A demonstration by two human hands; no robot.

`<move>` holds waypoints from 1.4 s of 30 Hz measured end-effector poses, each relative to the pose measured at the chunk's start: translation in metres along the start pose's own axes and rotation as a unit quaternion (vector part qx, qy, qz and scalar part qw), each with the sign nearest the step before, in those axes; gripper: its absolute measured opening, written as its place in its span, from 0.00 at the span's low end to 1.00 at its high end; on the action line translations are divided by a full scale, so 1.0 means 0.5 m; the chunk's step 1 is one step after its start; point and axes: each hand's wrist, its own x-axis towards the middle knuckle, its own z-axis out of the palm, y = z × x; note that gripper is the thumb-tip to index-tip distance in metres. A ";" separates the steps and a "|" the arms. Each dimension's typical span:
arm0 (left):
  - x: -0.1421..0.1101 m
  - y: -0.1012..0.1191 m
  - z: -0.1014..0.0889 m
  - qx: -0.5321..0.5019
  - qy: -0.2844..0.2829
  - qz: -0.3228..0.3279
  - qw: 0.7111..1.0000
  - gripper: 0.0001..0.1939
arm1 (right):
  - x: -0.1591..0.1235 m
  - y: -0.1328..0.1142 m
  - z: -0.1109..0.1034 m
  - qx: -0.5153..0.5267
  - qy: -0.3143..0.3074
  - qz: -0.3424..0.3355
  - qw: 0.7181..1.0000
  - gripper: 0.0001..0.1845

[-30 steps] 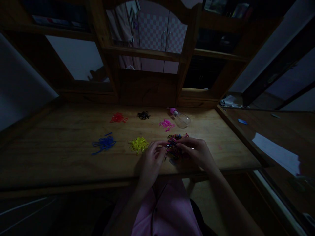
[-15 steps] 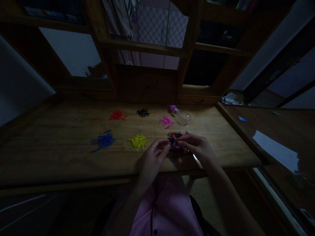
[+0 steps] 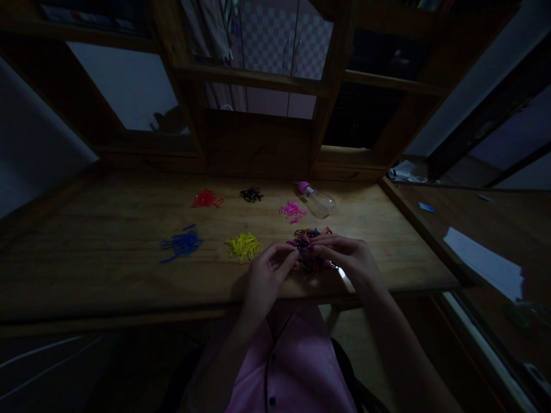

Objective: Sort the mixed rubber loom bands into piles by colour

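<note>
A mixed heap of coloured rubber bands (image 3: 310, 252) lies near the front edge of the wooden desk (image 3: 107, 269). Both hands meet over it. My left hand (image 3: 267, 272) pinches at the heap's left side with fingertips together. My right hand (image 3: 348, 259) curls over the heap's right side, fingers pressed on bands. What exactly each pinch holds is too dark to name. Sorted piles lie further out: yellow (image 3: 243, 245), blue (image 3: 181, 244), red (image 3: 207, 199), black (image 3: 251, 195) and pink (image 3: 293, 210).
A clear bottle with a pink cap (image 3: 317, 200) lies on its side behind the pink pile. A wooden hutch with shelves (image 3: 258, 137) rises at the desk's back. To the right stands another surface with a white sheet (image 3: 486, 264).
Both hands have shifted slightly forward and closer together over the mixed heap. The camera has tilted a little, so the piles sit higher in view.
</note>
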 end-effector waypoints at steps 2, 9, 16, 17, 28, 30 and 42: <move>0.002 -0.003 -0.001 -0.012 0.013 -0.006 1.000 0.10 | 0.003 -0.004 -0.011 -0.008 0.036 0.008 0.999 0.12; 0.006 -0.003 0.000 -0.023 0.004 -0.013 1.000 0.10 | 0.000 0.000 0.005 -0.054 -0.016 -0.017 0.998 0.15; 0.003 -0.001 -0.001 -0.014 -0.010 -0.003 1.000 0.08 | -0.004 0.003 0.035 -0.070 -0.023 -0.025 0.997 0.11; 0.003 -0.002 -0.001 -0.014 -0.011 -0.004 1.000 0.08 | -0.004 0.004 0.035 -0.066 -0.017 -0.020 0.997 0.11; -0.002 0.000 -0.004 0.032 -0.042 0.011 0.999 0.07 | -0.007 0.012 0.032 0.009 0.002 0.011 1.000 0.13; -0.004 -0.003 -0.004 0.046 -0.051 0.015 0.998 0.07 | -0.006 0.014 0.033 0.038 0.016 0.019 0.999 0.13; 0.003 -0.013 -0.006 0.027 0.016 0.011 0.999 0.10 | 0.009 0.016 -0.037 0.059 0.096 -0.040 0.993 0.11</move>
